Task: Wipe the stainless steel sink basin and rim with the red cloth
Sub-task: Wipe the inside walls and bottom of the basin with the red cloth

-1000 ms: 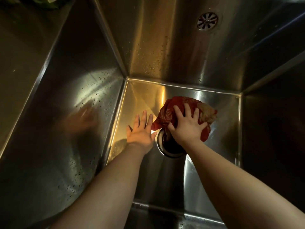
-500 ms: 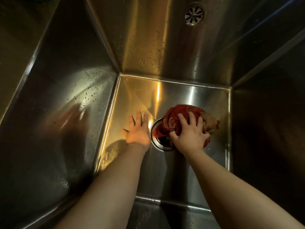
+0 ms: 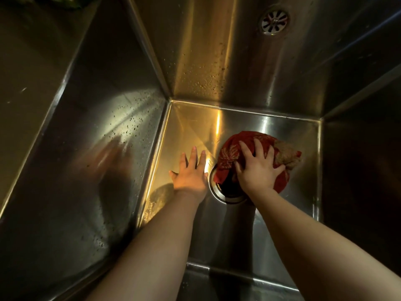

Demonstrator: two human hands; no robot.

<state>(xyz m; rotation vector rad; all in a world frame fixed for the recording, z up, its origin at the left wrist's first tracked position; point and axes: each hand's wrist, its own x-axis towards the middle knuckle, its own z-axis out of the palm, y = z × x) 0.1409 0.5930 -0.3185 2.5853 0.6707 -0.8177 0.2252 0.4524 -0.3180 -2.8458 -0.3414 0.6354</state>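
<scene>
Red cloth (image 3: 230,153) nudged farther over drain (image 3: 219,193), right hand (image 3: 258,172) pressing it, fingers (image 3: 259,147) spread, left hand (image 3: 191,177) splayed on basin (image 3: 282,131)

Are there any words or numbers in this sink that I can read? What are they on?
None: no word, number, brand or sign can be read here.
The sink is bare steel.
The red cloth under the right hand shows only a pale leafy pattern, no letters.
The overflow grille and the drain ring bear no mark that can be read.

No readable text, label, brand or number shows anywhere in the view.
</scene>
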